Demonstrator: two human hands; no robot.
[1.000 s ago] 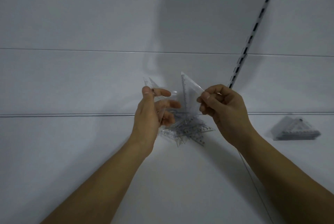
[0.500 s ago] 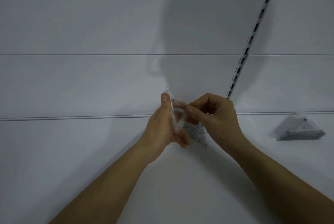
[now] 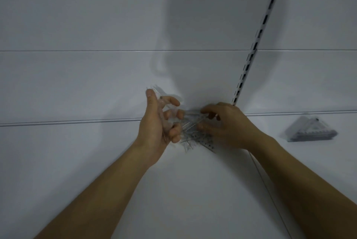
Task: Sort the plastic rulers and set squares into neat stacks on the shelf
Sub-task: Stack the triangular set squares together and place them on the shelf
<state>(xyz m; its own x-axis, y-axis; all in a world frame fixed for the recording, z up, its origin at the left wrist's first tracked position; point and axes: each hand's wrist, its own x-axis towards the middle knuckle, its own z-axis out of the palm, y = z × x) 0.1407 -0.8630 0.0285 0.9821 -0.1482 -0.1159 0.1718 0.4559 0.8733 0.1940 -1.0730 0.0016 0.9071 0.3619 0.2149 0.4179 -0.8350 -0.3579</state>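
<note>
My left hand [image 3: 157, 123] holds a few clear plastic set squares [image 3: 161, 101] upright, thumb on one face and fingers curled round the other. Just to its right, a loose pile of clear rulers and set squares [image 3: 195, 138] lies on the white shelf [image 3: 183, 190]. My right hand [image 3: 226, 124] reaches down into that pile with fingers bent around a piece; the exact piece is blurred. A neat stack of set squares [image 3: 311, 130] lies on the shelf at the far right.
The shelf's white back panel [image 3: 96, 84] rises right behind the pile. A slotted upright rail [image 3: 251, 59] runs diagonally above my right hand. A thin seam [image 3: 270, 190] crosses the shelf under my right forearm.
The set square my right hand held up has passed to my left hand. My right hand has dropped to the loose pile; my left hand rose slightly with its bundle.
</note>
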